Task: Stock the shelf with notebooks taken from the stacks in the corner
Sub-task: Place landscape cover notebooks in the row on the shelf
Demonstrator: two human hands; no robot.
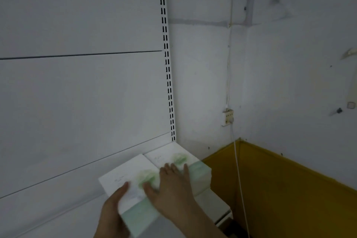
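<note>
Two stacks of white notebooks with green cover art lie side by side on the white shelf (214, 199), near its right end. My left hand (114, 210) grips the left side of the nearer stack (123, 176), thumb on top. My right hand (172, 185) lies flat, fingers spread, over the seam between that stack and the farther stack (170, 155) by the upright. The image is blurred from motion.
A slotted white upright (167, 67) rises behind the stacks, with white back panels (77, 92) to its left. To the right is a room corner with a yellow lower wall (289, 189), a wall socket (228, 117) and a thin hanging cable (240, 179).
</note>
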